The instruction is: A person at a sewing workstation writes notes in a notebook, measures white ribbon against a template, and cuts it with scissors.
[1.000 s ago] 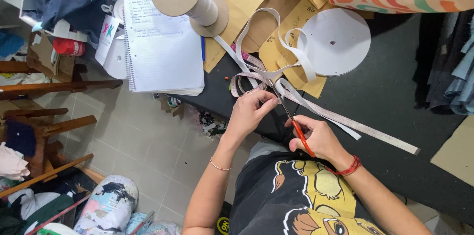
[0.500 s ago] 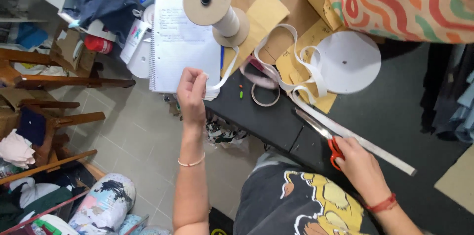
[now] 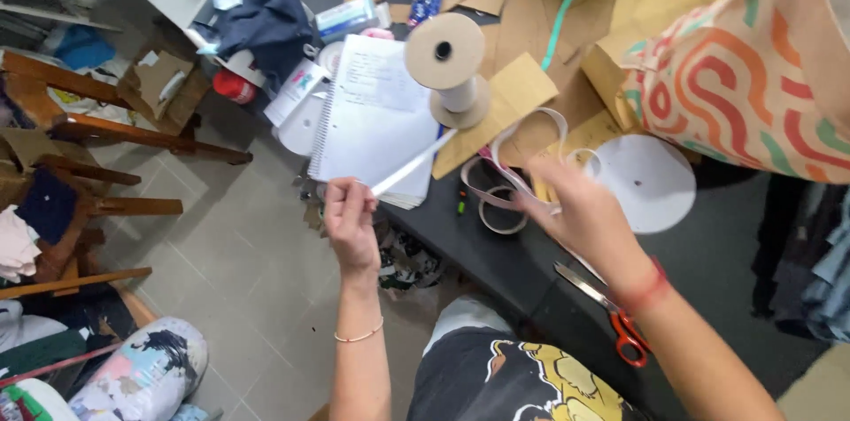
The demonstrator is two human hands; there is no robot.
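Landmark: cardboard spool [image 3: 445, 62], standing upright on the dark bench [image 3: 496, 257].

Item 1. White strap [image 3: 412, 164]: a flat band running in a straight line from the foot of the spool down and to the left, out past the bench edge. Its long axis lies on that diagonal. More of it lies in loose loops [image 3: 522, 164] just right of the spool's foot.

Item 2. Left hand [image 3: 350, 226]: below and left of the spool, over the floor. Fingers [image 3: 341, 195] pinched together on the free end of the strap. This hand is at the strap's outer end.

Item 3. Right hand [image 3: 580, 213]: below and right of the spool, over the loops. It is the nearer hand to the coiled part. It is blurred; I cannot tell whether its fingers grip the strap or only rest on it.

Item 4. Scissors [image 3: 611, 315], red handles: on the bench, well below and right of the spool, just beside the right forearm, untouched.

Item 5. Spiral notebook [image 3: 367, 120]: touching the spool's left side in view; the strap crosses its lower corner.

Item 6. White disc [image 3: 646, 182]: right of the spool, beyond the loops.

Item 7. Patterned bag [image 3: 753, 84]: far right of the spool, cut off by the frame edge.

Hidden: the strap's path under the right hand.
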